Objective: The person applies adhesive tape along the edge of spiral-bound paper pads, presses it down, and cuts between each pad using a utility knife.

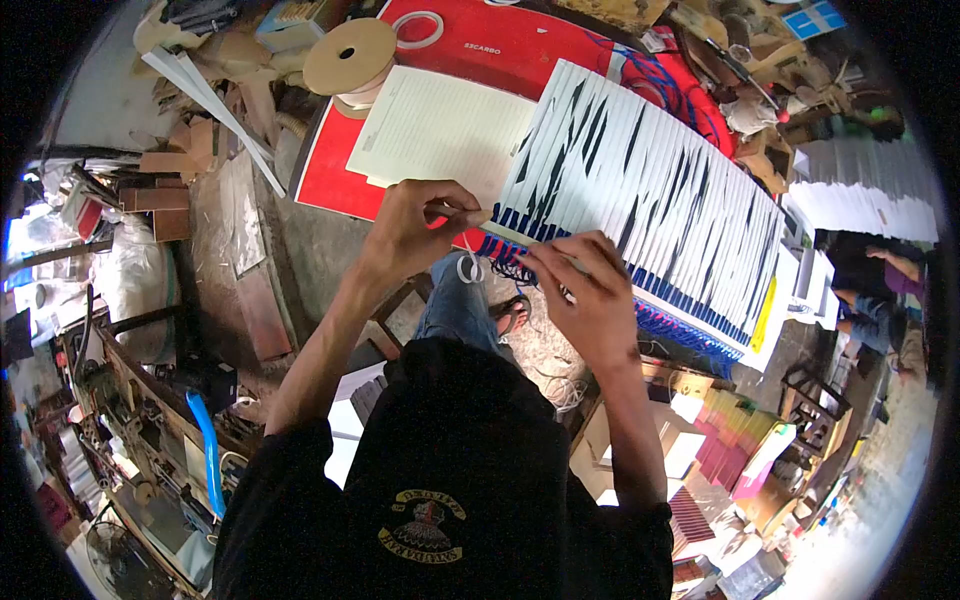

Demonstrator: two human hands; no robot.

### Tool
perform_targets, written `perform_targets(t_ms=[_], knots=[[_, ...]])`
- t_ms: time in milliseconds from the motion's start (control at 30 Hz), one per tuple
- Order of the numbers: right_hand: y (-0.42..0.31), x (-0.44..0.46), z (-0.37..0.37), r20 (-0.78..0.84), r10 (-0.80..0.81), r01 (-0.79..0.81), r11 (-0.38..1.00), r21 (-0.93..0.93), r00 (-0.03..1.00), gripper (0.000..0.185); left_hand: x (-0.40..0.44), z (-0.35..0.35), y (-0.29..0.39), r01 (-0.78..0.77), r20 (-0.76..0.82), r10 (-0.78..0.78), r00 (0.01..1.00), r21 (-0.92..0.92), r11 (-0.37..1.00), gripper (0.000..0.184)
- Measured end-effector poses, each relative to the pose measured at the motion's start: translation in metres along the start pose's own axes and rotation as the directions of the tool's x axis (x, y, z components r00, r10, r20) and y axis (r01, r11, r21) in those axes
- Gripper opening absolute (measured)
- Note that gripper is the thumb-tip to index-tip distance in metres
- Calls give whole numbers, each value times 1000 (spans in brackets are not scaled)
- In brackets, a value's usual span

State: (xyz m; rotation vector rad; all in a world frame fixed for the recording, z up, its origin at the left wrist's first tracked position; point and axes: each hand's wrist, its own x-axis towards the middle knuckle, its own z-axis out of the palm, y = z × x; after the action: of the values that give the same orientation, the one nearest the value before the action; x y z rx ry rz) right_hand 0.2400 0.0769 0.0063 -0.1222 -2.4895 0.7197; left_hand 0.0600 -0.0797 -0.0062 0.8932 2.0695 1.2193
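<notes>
A long row of white-paged books or pads (650, 190) leans in a fanned stack, with blue bands along its near edge. Fringes of blue and red cord (690, 335) hang below that edge. At the row's left end my left hand (415, 225) is closed in a pinch, and a thin white ribbon (470, 268) dangles in loops just below its fingertips. My right hand (585, 285) reaches over the banded edge with thumb and fingers drawn together; what lies between them is too small to make out.
Under the stack is a red board (490, 40). Lined pale sheets (440, 125) lie on it, beside a large cardboard spool (350, 58) and a white tape ring (418, 30). Blue cords (660, 85) tangle behind the stack. Another person (875, 310) is at the far right.
</notes>
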Motion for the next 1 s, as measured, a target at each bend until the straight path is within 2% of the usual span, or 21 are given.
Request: perform_targets(t_ms=[167, 233, 300, 367, 433, 467, 500, 533, 600, 633, 667, 700, 767, 800, 833, 867, 900, 933, 967, 1000], knots=[[8, 1, 21, -2, -36, 36, 999, 32, 999, 23, -1, -1, -6, -4, -7, 4, 1000, -58, 998, 11], [5, 4, 31, 26, -74, 72, 995, 69, 997, 29, -2, -1, -4, -15, 14, 16, 1000, -73, 997, 12], [2, 10, 44, 29, -57, 54, 994, 92, 998, 26, -1, -4, -1, 6, 45, -4, 999, -34, 999, 13], [-1, 11, 56, 49, -68, 67, 997, 28, 996, 26, -3, -6, -8, 11, 95, -12, 995, 5, 1000, 14], [-8, 4, 60, 119, 60, -69, 995, 69, 991, 22, -2, -2, -37, -6, 23, 11, 1000, -202, 979, 10], [-14, 7, 59, 141, 145, -170, 968, 184, 979, 23, 0, -1, -37, -6, 1, 6, 1000, -235, 972, 8], [-16, 8, 52, 165, 221, -263, 917, 300, 961, 24, -1, -3, -36, -1, -22, -5, 1000, -270, 963, 8], [-15, 6, 21, 132, 258, -284, 927, 247, 957, 24, 3, -3, -24, 17, 29, -11, 1000, -233, 972, 8], [-19, 4, -28, 239, 51, -119, 953, 277, 970, 33, 7, -2, -21, 19, 83, -2, 997, -209, 978, 9], [-7, -5, -52, 224, 184, -224, 960, 167, 957, 47, 9, -1, -18, 33, 92, -21, 996, -136, 990, 10], [3, -15, -87, 151, 441, -459, 881, 117, 885, 51, 9, -1, -15, 52, 92, -47, 995, -57, 997, 12], [23, -27, -114, -102, 528, -520, 849, 96, 843, 51, 9, 0, -12, 40, 90, -35, 995, -56, 998, 12], [86, -64, -151, -519, 530, -665, 739, -105, 671, 37, 7, 2, -10, -28, 12, 27, 1000, 69, 997, 15], [123, -90, -167, -641, 493, -704, 702, -106, 588, 28, 3, 5, -4, -52, -40, 57, 998, 96, 994, 17], [162, -122, -181, -678, 435, -765, 568, -304, 592, 31, 4, 7, 2, -71, -38, 75, 996, 94, 993, 17], [189, -145, -187, -674, 486, -813, 487, -320, 556, 39, 3, 6, 5, -49, -1, 49, 999, 25, 998, 18], [219, -172, -184, -680, 486, -816, 489, -310, 549, 39, 2, 2, 6, -19, 35, 20, 999, -38, 999, 18], [250, -201, -176, -600, 509, -783, 474, -404, 618, 39, 6, -1, -4, -51, 94, 56, 994, -55, 997, 19], [275, -225, -172, -504, 531, -732, 470, -493, 681, 40, 9, 2, -16, -43, 85, 47, 995, -41, 998, 19], [299, -251, -180, -492, 528, -695, 671, -257, 692, 38, 12, 6, -28, -109, 79, 117, 990, -103, 989, 18]])
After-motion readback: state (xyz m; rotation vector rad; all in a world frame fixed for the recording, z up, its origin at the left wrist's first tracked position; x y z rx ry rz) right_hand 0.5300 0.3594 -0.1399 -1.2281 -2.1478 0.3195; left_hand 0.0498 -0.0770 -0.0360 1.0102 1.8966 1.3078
